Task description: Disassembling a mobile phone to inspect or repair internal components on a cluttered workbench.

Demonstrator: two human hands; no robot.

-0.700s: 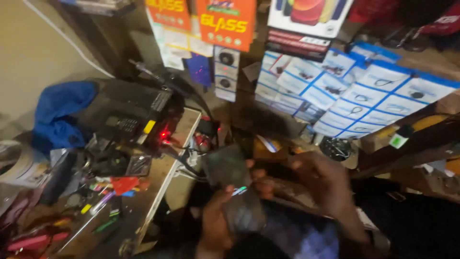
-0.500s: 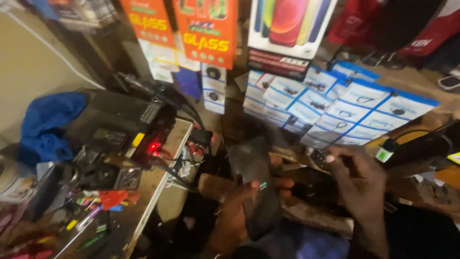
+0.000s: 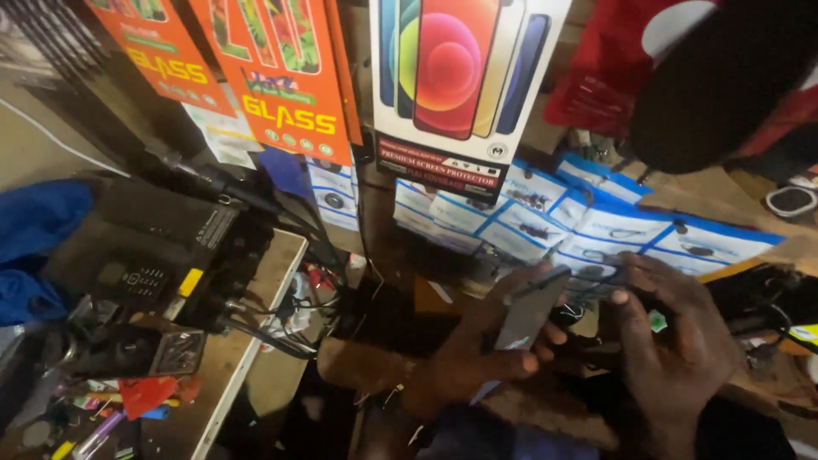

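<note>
Left hand wrapped round a phone, thumb across the lower front, fingers curled close behind its right edge, grip snug. Phone held upright and tilted a little, dark and flat, low in the middle of the view, off the surface and just below the row of blue-and-white packets. Right hand just right of the phone, fingers half curled and bunched, thumb pointing toward the phone's upper right edge; touching it or only near, cannot tell through the blur. Nothing clearly held in that hand.

Above the phone, a white box printed with coloured handsets, standing upright. Up and left of the phone, orange packets hanging in a row. Far left of the phone, a pale surface carrying a black box-shaped unit with a yellow tab and cables running off its right side. Farther left, a blue cloth bunched beside that unit. Lower left of the phone, small tools and bits scattered at the surface's near end, too blurred to sort. Up and right of the phone, a red bag partly behind a dark round shape.
</note>
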